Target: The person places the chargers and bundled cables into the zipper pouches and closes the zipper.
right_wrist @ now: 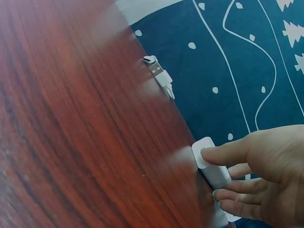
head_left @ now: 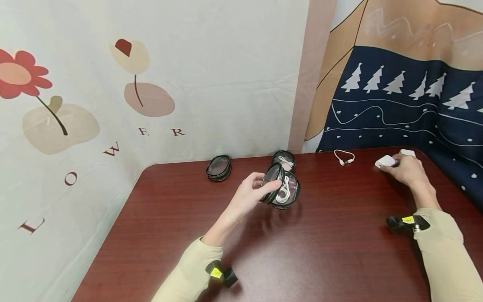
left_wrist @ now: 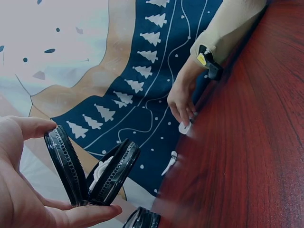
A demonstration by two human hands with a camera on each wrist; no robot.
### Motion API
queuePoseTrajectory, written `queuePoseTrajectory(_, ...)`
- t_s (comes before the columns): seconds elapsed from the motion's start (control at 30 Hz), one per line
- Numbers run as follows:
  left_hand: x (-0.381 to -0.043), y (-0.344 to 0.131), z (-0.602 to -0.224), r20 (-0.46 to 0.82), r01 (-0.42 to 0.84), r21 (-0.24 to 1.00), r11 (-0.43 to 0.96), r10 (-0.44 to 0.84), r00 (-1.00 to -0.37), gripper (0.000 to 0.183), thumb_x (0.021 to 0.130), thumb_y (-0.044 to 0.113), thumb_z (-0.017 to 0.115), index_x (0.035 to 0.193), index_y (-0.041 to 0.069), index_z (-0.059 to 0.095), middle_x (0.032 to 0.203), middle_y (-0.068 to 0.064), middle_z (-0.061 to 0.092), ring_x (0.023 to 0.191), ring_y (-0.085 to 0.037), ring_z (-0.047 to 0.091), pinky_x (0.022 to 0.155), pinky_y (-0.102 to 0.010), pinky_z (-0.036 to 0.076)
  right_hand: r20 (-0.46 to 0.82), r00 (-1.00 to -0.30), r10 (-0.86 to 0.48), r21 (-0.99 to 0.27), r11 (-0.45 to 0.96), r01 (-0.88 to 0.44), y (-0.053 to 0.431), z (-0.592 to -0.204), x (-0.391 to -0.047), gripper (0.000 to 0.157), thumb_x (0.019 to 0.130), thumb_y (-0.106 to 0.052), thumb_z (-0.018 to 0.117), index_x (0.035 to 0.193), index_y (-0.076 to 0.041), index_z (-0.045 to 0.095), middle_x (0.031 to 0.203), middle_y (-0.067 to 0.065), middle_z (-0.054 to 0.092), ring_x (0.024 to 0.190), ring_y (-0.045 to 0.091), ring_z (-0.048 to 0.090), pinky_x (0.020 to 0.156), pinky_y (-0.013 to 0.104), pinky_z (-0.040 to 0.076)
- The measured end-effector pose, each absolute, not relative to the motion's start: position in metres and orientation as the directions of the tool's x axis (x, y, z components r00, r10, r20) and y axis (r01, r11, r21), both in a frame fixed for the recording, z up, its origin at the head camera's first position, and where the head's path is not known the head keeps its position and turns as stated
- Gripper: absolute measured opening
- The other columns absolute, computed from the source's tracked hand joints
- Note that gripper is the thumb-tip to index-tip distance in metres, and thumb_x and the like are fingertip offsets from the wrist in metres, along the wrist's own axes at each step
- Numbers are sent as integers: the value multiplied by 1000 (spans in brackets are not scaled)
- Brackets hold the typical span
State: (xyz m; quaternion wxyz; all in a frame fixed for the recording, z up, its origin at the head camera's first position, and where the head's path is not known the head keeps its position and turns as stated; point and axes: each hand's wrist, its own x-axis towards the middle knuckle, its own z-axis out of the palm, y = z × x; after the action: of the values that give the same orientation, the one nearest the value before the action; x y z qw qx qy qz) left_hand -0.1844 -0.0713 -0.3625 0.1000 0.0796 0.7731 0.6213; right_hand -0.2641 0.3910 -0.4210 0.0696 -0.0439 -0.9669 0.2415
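My left hand (head_left: 243, 195) holds a small round black zip case (left_wrist: 118, 175) above the table, its two halves spread apart. A coiled white cable (head_left: 284, 191) lies inside the right half. At the back right, my right hand (head_left: 410, 170) grips a white charger block (right_wrist: 211, 166), thumb on its near face and fingers behind it. A second white block (head_left: 407, 152) sits just beyond, partly hidden by that hand. Between the hands, near the back edge, lies a short white USB cable (head_left: 344, 158) bent in a loop.
Another round black case (head_left: 219, 167) lies closed at the back left of the dark red table (head_left: 320, 251). Behind the held case stands one more, with a white cable in it (head_left: 284, 161). Printed cloths (head_left: 226, 84) hang along the back edge.
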Motion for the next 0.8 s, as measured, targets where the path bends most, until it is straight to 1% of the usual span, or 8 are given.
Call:
queuePoseTrajectory(0.23, -184, -71, -363, -59, -3, 976, 218, 250, -966, 59, 88, 39, 74, 129, 2, 55, 112, -11, 68, 100, -19, 65, 80, -34, 53, 75, -985, 156, -483, 869, 101, 393, -421, -263, 58, 92, -24, 70, 117, 24, 49, 105, 41, 56, 92, 50, 49, 80, 61, 44)
queuePoseTrajectory(0.4, -183, -72, -362, -69, -15, 976, 218, 244, -967, 60, 88, 40, 74, 130, 2, 55, 113, -10, 68, 100, -19, 65, 80, -34, 54, 74, -984, 163, -489, 866, 106, 392, -419, -263, 61, 92, -28, 70, 117, 24, 50, 106, 41, 55, 93, 50, 49, 75, 57, 45)
queuePoseTrajectory(0.53, -183, -72, -363, -68, -15, 976, 217, 242, -968, 60, 88, 39, 74, 130, 1, 55, 112, -11, 68, 99, -19, 65, 80, -34, 54, 99, -980, 172, -490, 866, 102, 389, -414, -262, 62, 92, -31, 71, 117, 23, 52, 105, 40, 58, 91, 48, 52, 72, 53, 45)
queuePoseTrajectory(0.73, -184, -72, -363, -73, -19, 976, 219, 241, -968, 61, 88, 40, 74, 131, 2, 54, 112, -10, 67, 99, -19, 65, 80, -35, 54, 166, -973, 163, -493, 868, 61, 380, -405, -263, 60, 92, -32, 71, 117, 21, 55, 109, 41, 60, 94, 49, 55, 74, 54, 46)
queuePoseTrajectory(0.8, -185, -72, -363, -73, -18, 975, 223, 241, -968, 62, 87, 41, 74, 131, 2, 54, 112, -10, 67, 99, -19, 65, 80, -35, 54, 190, -970, 153, -493, 869, 40, 376, -402, -264, 59, 92, -31, 72, 117, 20, 56, 109, 41, 61, 94, 50, 56, 73, 52, 45)
